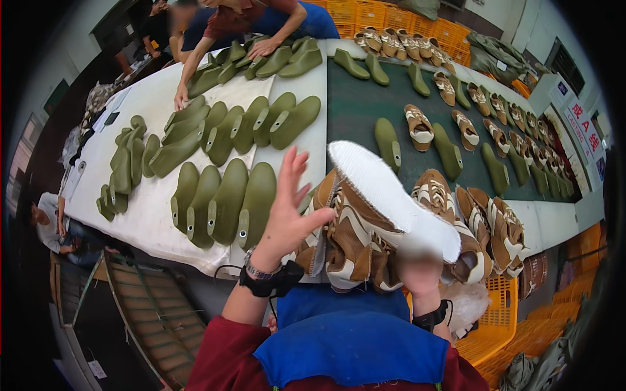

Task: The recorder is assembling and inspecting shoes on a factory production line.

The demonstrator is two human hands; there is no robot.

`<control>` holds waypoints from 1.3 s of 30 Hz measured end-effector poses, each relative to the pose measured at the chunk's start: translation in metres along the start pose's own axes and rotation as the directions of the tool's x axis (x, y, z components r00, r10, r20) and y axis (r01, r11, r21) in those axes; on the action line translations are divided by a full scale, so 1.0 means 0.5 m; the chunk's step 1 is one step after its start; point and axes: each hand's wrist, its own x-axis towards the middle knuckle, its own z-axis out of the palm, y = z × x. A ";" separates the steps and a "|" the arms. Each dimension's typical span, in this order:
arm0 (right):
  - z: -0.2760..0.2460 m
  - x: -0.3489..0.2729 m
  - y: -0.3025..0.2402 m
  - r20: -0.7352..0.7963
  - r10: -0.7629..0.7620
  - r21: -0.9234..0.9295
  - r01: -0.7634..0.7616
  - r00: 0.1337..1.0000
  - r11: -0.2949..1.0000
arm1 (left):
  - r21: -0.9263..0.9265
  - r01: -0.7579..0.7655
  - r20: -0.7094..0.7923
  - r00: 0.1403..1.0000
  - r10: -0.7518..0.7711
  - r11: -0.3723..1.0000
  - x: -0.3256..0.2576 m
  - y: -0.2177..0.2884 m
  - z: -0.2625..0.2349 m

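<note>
My left hand [290,208] is raised at the table's near edge, fingers spread and thumb pointing right, close to a brown-and-white shoe upper [342,254]. At the lower right, my right hand [418,274] grips another shoe upper [385,186] by one end. That upper is turned so its white stitched bottom faces up, tilted toward the far left. A blur covers part of the right hand's fingers. More brown-and-white uppers [502,225] stand bunched just right of it. Left of my left hand, green shoe lasts [228,195] lie in a row.
Many green lasts [238,127] cover the white left half of the table [150,228]. On the green mat [352,98], lasts and uppers stand in rows. Across the table a co-worker's hands [264,47] touch lasts. An orange crate [502,313] sits low right; a slatted rack [147,313] low left.
</note>
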 end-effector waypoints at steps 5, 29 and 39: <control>-0.005 0.005 0.048 -0.125 0.263 0.056 -0.258 0.957 0.964 | -0.331 -0.038 0.153 0.984 0.094 0.943 0.027 0.034 0.013; 0.112 -0.019 0.058 0.296 -0.309 -0.882 0.134 0.904 -0.452 | -0.257 -0.069 -0.087 0.995 0.048 0.964 0.011 0.101 -0.024; 0.223 0.007 0.169 0.307 0.183 -0.843 0.356 0.934 -0.403 | -0.193 0.147 0.300 0.950 -0.085 0.970 -0.011 0.086 0.061</control>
